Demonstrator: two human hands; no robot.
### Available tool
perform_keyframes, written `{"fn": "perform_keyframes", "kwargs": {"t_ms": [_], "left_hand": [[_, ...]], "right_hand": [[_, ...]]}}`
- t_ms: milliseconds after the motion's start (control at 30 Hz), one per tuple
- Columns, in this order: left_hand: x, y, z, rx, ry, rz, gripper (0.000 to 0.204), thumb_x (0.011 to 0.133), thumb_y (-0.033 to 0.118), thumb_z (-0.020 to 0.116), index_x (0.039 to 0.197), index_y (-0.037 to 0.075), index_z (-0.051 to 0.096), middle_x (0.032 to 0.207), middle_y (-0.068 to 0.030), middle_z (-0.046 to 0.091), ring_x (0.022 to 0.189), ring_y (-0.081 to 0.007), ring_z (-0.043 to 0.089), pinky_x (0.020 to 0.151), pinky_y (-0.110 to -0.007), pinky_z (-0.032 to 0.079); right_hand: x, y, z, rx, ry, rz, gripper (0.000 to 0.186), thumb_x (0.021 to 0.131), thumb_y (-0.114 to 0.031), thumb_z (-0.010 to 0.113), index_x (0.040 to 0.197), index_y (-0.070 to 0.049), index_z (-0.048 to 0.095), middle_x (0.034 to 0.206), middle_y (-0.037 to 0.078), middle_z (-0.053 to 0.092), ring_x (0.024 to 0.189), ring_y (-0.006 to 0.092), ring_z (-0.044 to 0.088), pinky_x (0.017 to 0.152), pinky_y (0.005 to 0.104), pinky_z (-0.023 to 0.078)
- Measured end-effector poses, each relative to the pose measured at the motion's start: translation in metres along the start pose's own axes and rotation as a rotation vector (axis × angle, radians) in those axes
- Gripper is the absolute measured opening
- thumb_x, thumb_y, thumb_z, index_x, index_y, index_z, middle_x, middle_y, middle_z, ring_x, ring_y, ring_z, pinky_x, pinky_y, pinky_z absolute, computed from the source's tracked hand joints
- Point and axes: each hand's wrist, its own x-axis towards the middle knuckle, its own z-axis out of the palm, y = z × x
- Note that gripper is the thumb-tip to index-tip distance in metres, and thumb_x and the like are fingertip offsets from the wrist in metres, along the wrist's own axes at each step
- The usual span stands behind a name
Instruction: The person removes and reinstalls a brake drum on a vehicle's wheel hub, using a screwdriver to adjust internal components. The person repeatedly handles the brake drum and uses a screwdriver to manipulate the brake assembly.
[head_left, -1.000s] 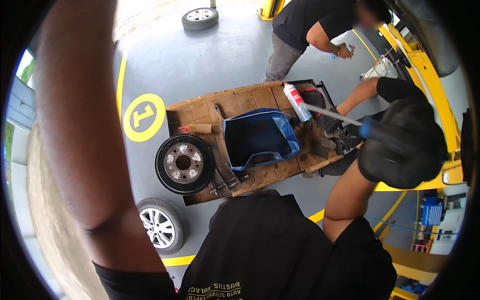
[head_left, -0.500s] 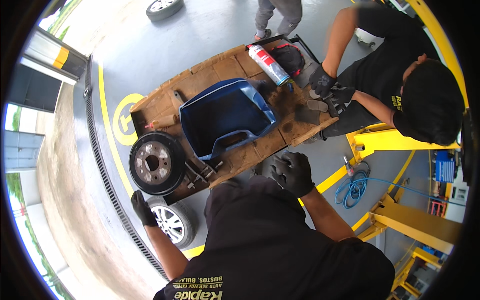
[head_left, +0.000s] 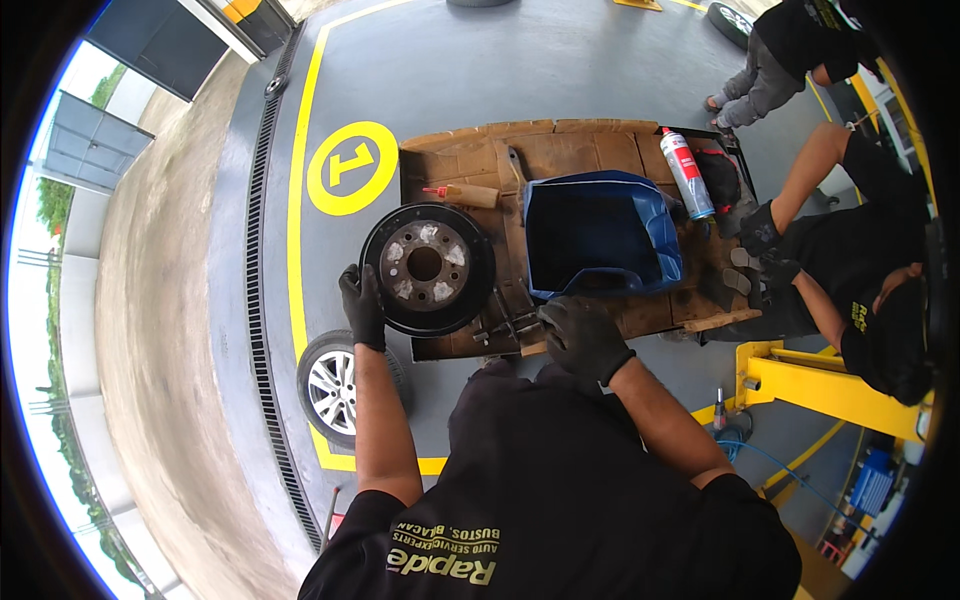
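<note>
The landmark is the blue open-topped basin (head_left: 657,215), set on a cardboard lining (head_left: 620,150) that presumably catches drips and grime. A black brake drum (head_left: 400,268) lies flat to the basin's left, seemingly for steadiness, its bolt holes facing up. The person's gloved left hand (head_left: 363,308), farther left of the basin, is at the drum's outer rim with fingers extended and thumb somewhat apart, perhaps to steady it; whether it grips cannot be told. The gloved right hand (head_left: 587,338) is at the basin's near edge, fingers bent, beside a metal tool (head_left: 508,327) lying at the basin's near left.

Left of the basin, beyond the drum, lies a squeeze bottle (head_left: 468,195); a spray can (head_left: 687,172) is to the basin's right, probably for easy reach. A co-worker (head_left: 860,240) is farther right of the basin.

The right palm and fingertips are obscured, so anything held there cannot be confirmed. The basin's dark contents are unreadable. The wheel (head_left: 335,385), left and nearside of the basin, is partly covered by the left forearm.
</note>
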Motion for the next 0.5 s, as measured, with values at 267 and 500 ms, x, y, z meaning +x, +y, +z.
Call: {"fn": "perform_keyframes", "kwargs": {"t_ms": [267, 500], "left_hand": [[0.015, -0.029, 0.003, -0.261, -0.147, 0.065, 0.031, 0.112, 0.027, 0.06, 0.133, 0.004, 0.061, 0.11, -0.0003, 0.063, 0.1, -0.0085, 0.057, 0.086, -0.025, 0.048], [-0.001, -0.012, -0.018, -0.148, -0.138, 0.094, 0.038, 0.104, 0.025, 0.069, 0.127, -0.004, 0.063, 0.115, -0.011, 0.071, 0.102, -0.0192, 0.065, 0.09, -0.033, 0.054]], "right_hand": [[0.216, -0.032, 0.076, 0.338, 0.278, 0.585, 0.078, 0.101, -0.063, 0.051, 0.148, -0.001, 0.052, 0.154, 0.034, 0.049, 0.145, 0.0488, 0.047, 0.121, 0.053, 0.04], [0.254, -0.023, 0.108, 0.374, 0.262, 0.755, 0.075, 0.098, -0.072, 0.049, 0.137, -0.011, 0.063, 0.143, 0.026, 0.063, 0.135, 0.0465, 0.058, 0.115, 0.0542, 0.045]]}}
